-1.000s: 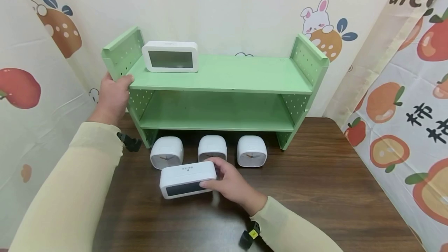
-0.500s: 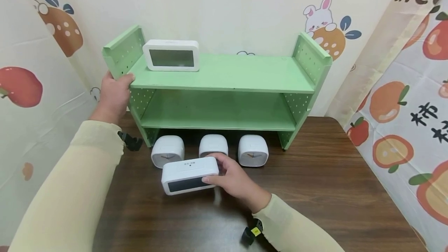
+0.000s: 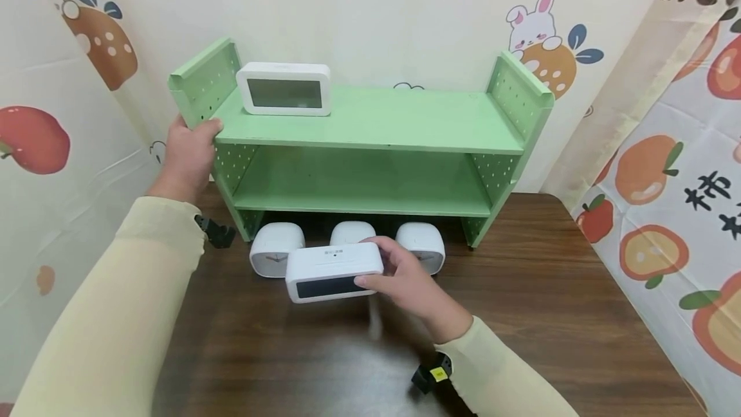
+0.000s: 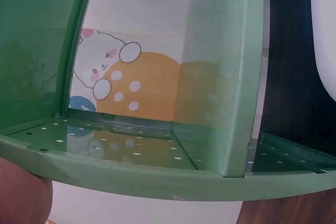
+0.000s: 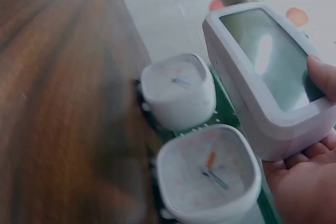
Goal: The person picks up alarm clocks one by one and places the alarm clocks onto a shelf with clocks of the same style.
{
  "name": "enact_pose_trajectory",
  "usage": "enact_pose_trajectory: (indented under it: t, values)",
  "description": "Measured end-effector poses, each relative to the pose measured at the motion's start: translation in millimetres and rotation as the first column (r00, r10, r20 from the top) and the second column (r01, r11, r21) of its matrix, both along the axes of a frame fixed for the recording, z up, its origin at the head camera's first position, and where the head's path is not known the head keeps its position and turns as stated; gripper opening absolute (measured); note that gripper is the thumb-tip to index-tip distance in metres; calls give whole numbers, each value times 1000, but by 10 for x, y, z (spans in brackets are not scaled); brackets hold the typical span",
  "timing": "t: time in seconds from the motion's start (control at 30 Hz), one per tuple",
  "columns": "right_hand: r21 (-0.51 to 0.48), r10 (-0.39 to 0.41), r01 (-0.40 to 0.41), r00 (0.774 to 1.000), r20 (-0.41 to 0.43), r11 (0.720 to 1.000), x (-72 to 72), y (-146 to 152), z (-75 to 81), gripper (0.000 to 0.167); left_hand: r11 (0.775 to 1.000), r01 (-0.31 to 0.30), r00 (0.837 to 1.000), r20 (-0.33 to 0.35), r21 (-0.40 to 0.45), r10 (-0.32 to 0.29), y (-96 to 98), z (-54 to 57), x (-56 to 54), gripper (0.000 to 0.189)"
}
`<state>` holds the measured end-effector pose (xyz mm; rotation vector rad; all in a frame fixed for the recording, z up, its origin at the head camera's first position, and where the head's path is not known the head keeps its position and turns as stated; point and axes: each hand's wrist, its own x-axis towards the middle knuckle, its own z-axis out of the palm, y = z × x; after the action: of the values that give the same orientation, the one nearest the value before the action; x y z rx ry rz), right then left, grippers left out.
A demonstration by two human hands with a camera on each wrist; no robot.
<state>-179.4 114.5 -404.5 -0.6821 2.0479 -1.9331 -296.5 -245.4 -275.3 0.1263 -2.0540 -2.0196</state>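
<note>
My left hand [image 3: 188, 156] grips the left end panel of a green two-tier shelf [image 3: 399, 124], thumb over the front edge at the upper board. In the left wrist view, part of that hand [image 4: 23, 192] shows at the panel's edge. My right hand [image 3: 408, 282] holds a white digital clock [image 3: 332, 264] by its right end, above the table and in front of the shelf. Its thumb lies on the dark screen, fingers behind and beneath. A matching digital clock [image 3: 286, 90] stands at the left of the upper board.
Three small white analog clocks stand in a row below the lower board: a left one [image 3: 276, 250], a middle one [image 3: 350, 231] partly hidden by the held clock, and a right one [image 3: 419, 240]. The brown wooden table [image 3: 567, 314] extends forward; printed curtains [image 3: 393, 18] hang behind.
My right hand has carried the digital clock to the right and slightly up, so it now covers more of the middle analog clock. My left hand keeps its hold on the shelf.
</note>
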Motion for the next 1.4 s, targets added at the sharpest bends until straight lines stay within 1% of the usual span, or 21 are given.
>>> enact_pose_trajectory:
  t: [0.1, 0.23, 0.33, 0.4, 0.53, 0.77, 0.93, 1.07, 1.2, 1.3, 1.4]
  values:
    - [-18, -9, 9, 1000, -10, 1000, -11, 80, 78, 53, 1000, -1, 1000, 2, -1, 1, -6, -3, 4, 53]
    - [-58, -33, 29, 997, -64, 998, -45, 179, 175, 50, 1000, 0, 1000, 10, -2, 0, -8, -2, 7, 53]
    - [-65, -57, 50, 992, -109, 997, -64, 256, 254, 50, 1000, 1, 1000, 13, -4, -1, -4, 4, 8, 53]
    - [-72, -68, 59, 990, -122, 996, -68, 307, 310, 51, 1000, 3, 1000, 12, -10, -3, 2, 6, 5, 52]
    - [-87, -77, 65, 987, -140, 994, -75, 414, 412, 51, 1000, 20, 1000, 1, 8, -20, 12, 5, -5, 52]
    - [-110, -100, 84, 985, -142, 990, -115, 599, 593, 50, 1000, 8, 1000, -19, 22, -8, 7, -8, -30, 53]
    - [-128, -110, 92, 984, -143, 987, -153, 708, 686, 48, 1000, 1, 1000, -23, 27, 0, -9, -23, -41, 53]
    - [-122, -124, 105, 980, -158, 987, -177, 776, 740, 48, 1000, 3, 1000, -18, 30, -2, -13, -24, -43, 53]
    - [-97, -147, 131, 974, -175, 987, -201, 810, 800, 48, 999, 6, 1000, -19, 43, -5, -12, -24, -42, 53]
    - [-87, -149, 136, 975, -164, 987, -226, 814, 842, 48, 999, 4, 1000, -18, 45, -3, -15, -22, -37, 53]
    - [-97, -142, 129, 981, -134, 987, -262, 819, 876, 47, 999, 8, 1000, -6, 46, -8, -19, -18, -31, 53]
